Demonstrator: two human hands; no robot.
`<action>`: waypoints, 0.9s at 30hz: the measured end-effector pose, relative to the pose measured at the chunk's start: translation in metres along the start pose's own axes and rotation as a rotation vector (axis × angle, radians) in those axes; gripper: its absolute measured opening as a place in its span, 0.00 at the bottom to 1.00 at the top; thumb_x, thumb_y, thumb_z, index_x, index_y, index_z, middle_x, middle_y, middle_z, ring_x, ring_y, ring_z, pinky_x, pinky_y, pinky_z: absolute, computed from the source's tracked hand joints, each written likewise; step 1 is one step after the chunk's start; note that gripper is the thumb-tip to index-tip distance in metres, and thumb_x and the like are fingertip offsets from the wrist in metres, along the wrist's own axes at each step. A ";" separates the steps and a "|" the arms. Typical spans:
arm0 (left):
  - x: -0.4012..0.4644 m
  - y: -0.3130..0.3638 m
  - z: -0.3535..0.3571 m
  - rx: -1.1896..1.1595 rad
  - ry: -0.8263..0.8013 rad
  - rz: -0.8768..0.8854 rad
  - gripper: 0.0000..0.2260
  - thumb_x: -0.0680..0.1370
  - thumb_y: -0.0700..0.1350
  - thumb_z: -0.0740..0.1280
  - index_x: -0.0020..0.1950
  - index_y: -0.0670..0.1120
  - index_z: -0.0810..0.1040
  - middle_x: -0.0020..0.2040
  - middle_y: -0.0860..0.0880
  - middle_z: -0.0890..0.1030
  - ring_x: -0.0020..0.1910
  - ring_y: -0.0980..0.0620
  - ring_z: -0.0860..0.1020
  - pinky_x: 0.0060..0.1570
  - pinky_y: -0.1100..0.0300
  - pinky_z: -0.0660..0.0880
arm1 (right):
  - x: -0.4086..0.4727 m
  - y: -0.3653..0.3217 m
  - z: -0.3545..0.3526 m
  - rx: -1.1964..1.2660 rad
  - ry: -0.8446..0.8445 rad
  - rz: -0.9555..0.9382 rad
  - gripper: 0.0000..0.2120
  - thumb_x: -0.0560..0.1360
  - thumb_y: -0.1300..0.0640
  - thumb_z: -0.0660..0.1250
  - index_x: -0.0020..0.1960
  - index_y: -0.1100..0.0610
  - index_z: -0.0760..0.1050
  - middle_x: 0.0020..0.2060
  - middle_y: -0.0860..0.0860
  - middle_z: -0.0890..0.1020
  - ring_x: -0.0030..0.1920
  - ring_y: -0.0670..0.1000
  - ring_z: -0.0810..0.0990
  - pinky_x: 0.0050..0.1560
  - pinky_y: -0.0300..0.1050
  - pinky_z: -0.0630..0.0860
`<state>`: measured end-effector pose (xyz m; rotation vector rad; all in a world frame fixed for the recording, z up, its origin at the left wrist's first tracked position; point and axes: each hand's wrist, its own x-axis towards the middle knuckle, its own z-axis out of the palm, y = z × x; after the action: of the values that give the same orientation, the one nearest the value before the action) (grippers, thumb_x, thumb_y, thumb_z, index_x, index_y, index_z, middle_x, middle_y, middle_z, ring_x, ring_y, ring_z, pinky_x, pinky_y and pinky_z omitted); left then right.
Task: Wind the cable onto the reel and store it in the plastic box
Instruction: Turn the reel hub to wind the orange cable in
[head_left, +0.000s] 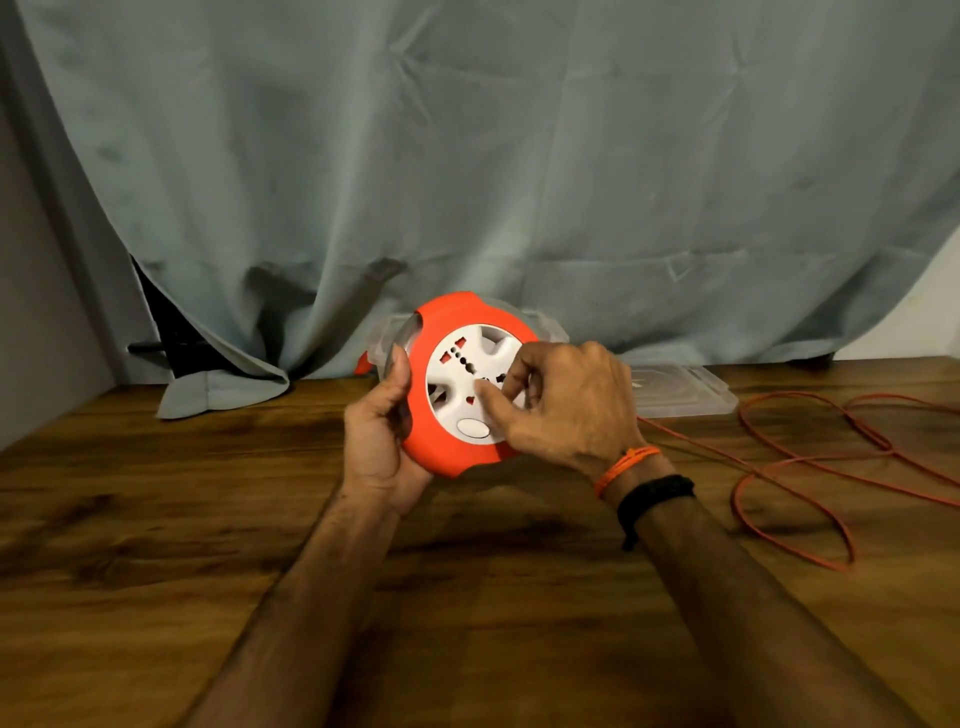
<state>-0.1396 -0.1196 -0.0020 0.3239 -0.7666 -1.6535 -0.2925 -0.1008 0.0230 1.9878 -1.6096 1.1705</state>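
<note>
Head view is looking down over a dark wooden table (156, 519), and the person is holding the reel (457, 384) up in the air above it, roughly mid-table and toward the far edge. The reel is an orange disc with a white socket face; that face is tilting up and back toward the person, so the axle line is running from the person's chest away and downward toward the curtain (467, 156). The left hand (382, 431) is cupping the reel's left rim, fingers curled behind it and thumb lying along the front edge. The right hand (563, 402) is resting on the white face, fingers bent and half closed, fingertips pressing near the centre; whether they are pinching a knob I cannot tell. The orange cable (810, 467) is lying in loose loops on the table to the right, trailing from behind the right hand. The clear plastic box (685, 395) is sitting just behind the reel against the curtain, partly hidden.
</note>
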 end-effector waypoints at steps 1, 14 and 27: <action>0.000 0.000 0.002 0.010 0.020 0.014 0.28 0.76 0.54 0.61 0.71 0.39 0.72 0.64 0.36 0.79 0.63 0.37 0.78 0.58 0.36 0.75 | 0.001 0.001 -0.004 0.039 0.025 -0.025 0.11 0.65 0.42 0.66 0.35 0.48 0.74 0.22 0.43 0.70 0.33 0.51 0.79 0.39 0.45 0.76; -0.001 0.002 0.001 0.049 -0.032 -0.011 0.28 0.76 0.55 0.61 0.72 0.39 0.72 0.66 0.36 0.78 0.64 0.36 0.77 0.59 0.35 0.75 | 0.003 0.015 -0.014 -0.129 -0.140 -0.212 0.31 0.61 0.43 0.64 0.65 0.41 0.71 0.33 0.49 0.82 0.43 0.58 0.81 0.45 0.49 0.77; -0.002 0.001 0.000 0.091 -0.058 0.001 0.26 0.76 0.53 0.62 0.68 0.39 0.75 0.62 0.37 0.81 0.60 0.36 0.80 0.58 0.33 0.75 | 0.001 0.018 -0.011 -0.256 0.053 -0.198 0.28 0.52 0.38 0.74 0.51 0.43 0.81 0.28 0.53 0.81 0.33 0.59 0.81 0.35 0.43 0.68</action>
<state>-0.1388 -0.1177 -0.0017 0.3410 -0.8873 -1.6359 -0.3134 -0.0997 0.0259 1.8840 -1.4199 0.8881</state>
